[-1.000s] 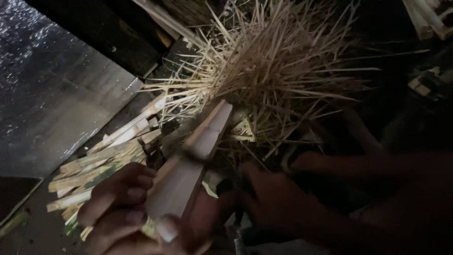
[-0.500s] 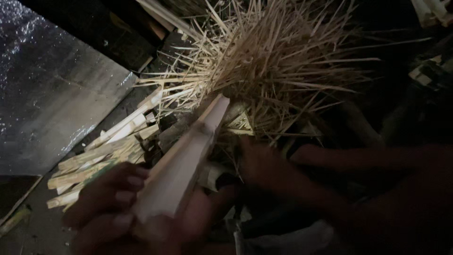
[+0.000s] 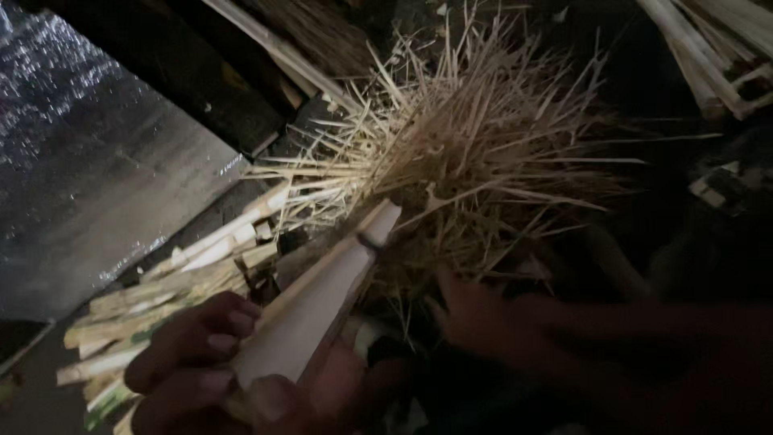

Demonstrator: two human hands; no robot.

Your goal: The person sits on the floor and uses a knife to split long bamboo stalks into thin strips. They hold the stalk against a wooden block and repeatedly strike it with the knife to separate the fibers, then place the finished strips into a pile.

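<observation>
Bamboo slat [image 3: 322, 302] sits in the left hand [image 3: 217, 362] — fingers curled round its lower end, thumb pressed on its pale face — and slants up to the right, its tip reaching the foot of a splinter pile [image 3: 475, 153]. The right hand [image 3: 475, 318] hovers blurred just right of the slat, below the pile; it seems loosely spread and empty, though I cannot tell for sure. Split sticks [image 3: 177, 282] lie behind the left hand, beside a grey sheet [image 3: 88, 177].

Dark floor [image 3: 32, 379]; split bamboo slats [image 3: 161, 298] stacked; thin splinter heap [image 3: 483, 153] beside.
</observation>
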